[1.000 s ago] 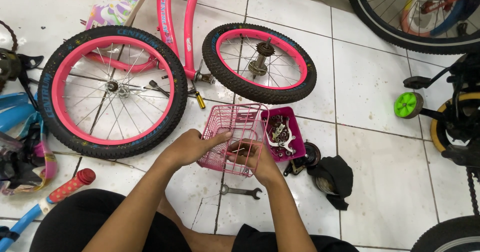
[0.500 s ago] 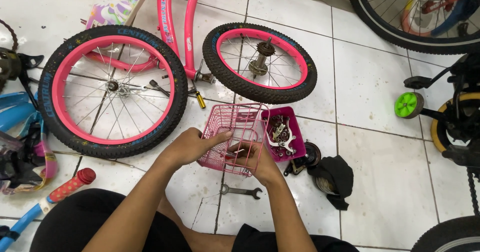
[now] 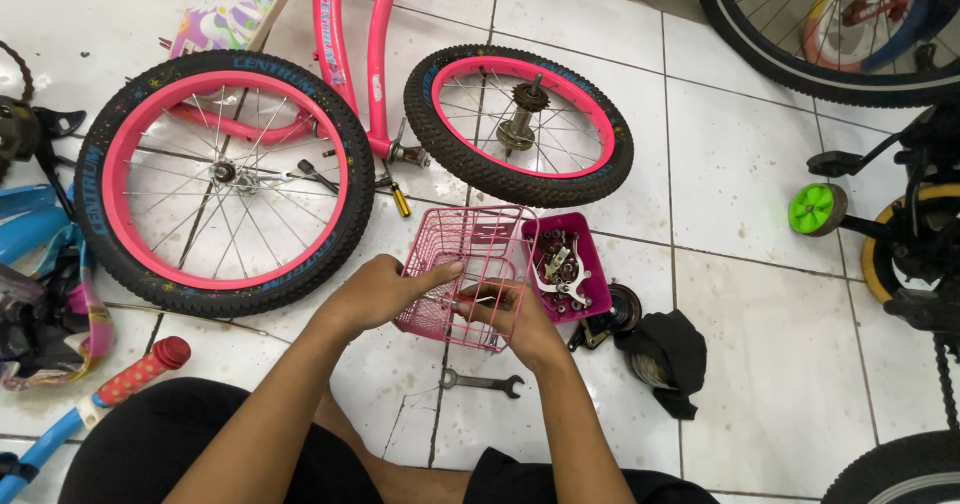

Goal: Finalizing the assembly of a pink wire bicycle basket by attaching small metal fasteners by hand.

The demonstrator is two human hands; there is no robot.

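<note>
A pink wire basket (image 3: 470,254) stands on the white tiled floor in front of me. My left hand (image 3: 385,289) grips its near left rim, thumb over the wire. My right hand (image 3: 515,319) holds the near right corner, fingers curled through the mesh around something small and dark that I cannot make out. Just right of the basket sits a magenta tray (image 3: 590,264) holding silver brake parts and bolts.
Two pink-rimmed bicycle wheels (image 3: 225,179) (image 3: 530,124) and a pink frame (image 3: 350,54) lie beyond the basket. A spanner (image 3: 482,382) lies by my right forearm, a black cloth (image 3: 668,356) to its right. A green training wheel (image 3: 816,209) and other bicycles stand at right.
Both hands stay on the basket; my right hand's fingers have shifted slightly at the near corner. Nothing else has moved.
</note>
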